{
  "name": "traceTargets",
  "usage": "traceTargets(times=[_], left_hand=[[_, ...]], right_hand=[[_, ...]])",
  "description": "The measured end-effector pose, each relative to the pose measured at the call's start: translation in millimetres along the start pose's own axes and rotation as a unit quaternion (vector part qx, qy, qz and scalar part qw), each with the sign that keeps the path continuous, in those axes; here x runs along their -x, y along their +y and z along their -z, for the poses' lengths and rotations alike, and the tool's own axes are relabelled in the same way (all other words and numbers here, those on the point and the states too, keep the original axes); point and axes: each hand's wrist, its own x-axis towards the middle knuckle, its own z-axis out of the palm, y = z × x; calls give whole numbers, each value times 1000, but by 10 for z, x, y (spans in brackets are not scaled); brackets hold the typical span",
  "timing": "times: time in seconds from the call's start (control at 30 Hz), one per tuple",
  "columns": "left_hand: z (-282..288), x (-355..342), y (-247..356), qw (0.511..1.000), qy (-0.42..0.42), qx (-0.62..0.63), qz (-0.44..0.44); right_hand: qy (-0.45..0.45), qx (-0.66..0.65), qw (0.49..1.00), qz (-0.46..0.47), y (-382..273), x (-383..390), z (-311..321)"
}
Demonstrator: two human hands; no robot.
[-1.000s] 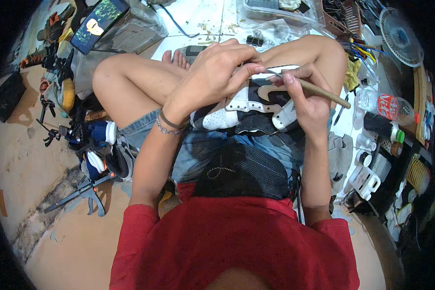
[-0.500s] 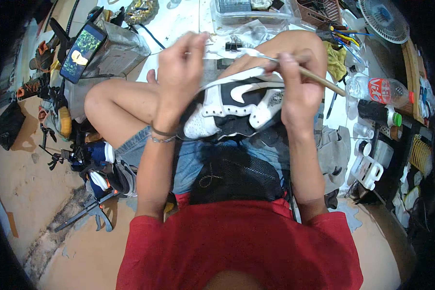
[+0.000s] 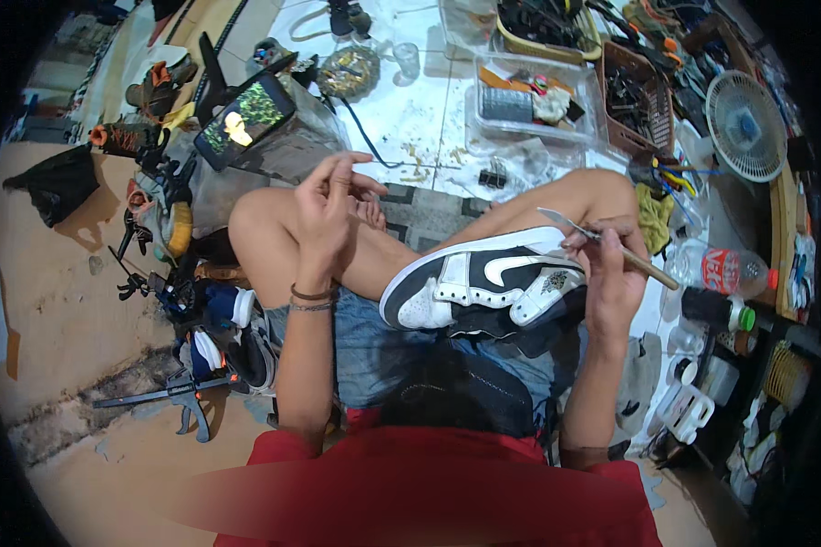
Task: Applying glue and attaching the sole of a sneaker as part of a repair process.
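A black-and-white sneaker (image 3: 497,278) without visible laces lies on its side across my lap, toe to the left, white sole edge facing away from me. My right hand (image 3: 614,278) is at its heel end, closed around a slim knife (image 3: 652,271) with a wooden handle. The knife's pale metal blade points up and left, just above the sole edge. My left hand (image 3: 330,202) is raised left of the toe, apart from the shoe, with thumb and fingers pinched together. Whatever they hold, if anything, is too fine to make out.
A phone (image 3: 244,120) leans on a wrapped block at the left. Beyond my legs stand a clear plastic bin (image 3: 540,96) and a brown basket (image 3: 637,100). To the right are a fan (image 3: 746,126) and a bottle (image 3: 716,269). A bar clamp (image 3: 184,397) and shoes lie left.
The view has shifted, so more of the far floor shows. My left hand, blurred before, is now sharper and pinched. The knife is still in my right hand, its blade now plainly visible.
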Motion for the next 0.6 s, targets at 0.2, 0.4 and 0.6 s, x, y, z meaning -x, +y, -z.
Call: traceTargets(times=[0.2,0.4,0.6], left_hand=[[174,-122,52,997,-19,-61,40],[-429,-1123,-90,982,-96,-92,-134],[-295,-2420,-939,979,-8,-151,137]], right_hand=[[-113,60,992,-13,55,-307,78],[-80,55,994,-46,414,-730,273],[-38,129,987,-93,714,-723,464]])
